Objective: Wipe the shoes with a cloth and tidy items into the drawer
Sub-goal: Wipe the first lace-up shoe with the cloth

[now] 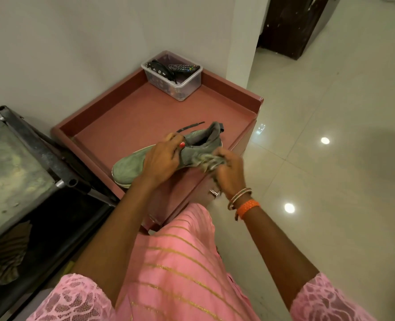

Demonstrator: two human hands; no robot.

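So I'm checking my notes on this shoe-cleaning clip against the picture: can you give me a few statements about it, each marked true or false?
1. The left hand holds the grey-green suede shoe. True.
2. The right hand is empty. False: it grips a crumpled grey cloth against the shoe.
3. The clear plastic box holds a black remote control. True.
4. The box stands at the near edge of the reddish-brown cabinet top. False: it sits in the far corner by the wall.
5. The right wrist wears an orange band. True.
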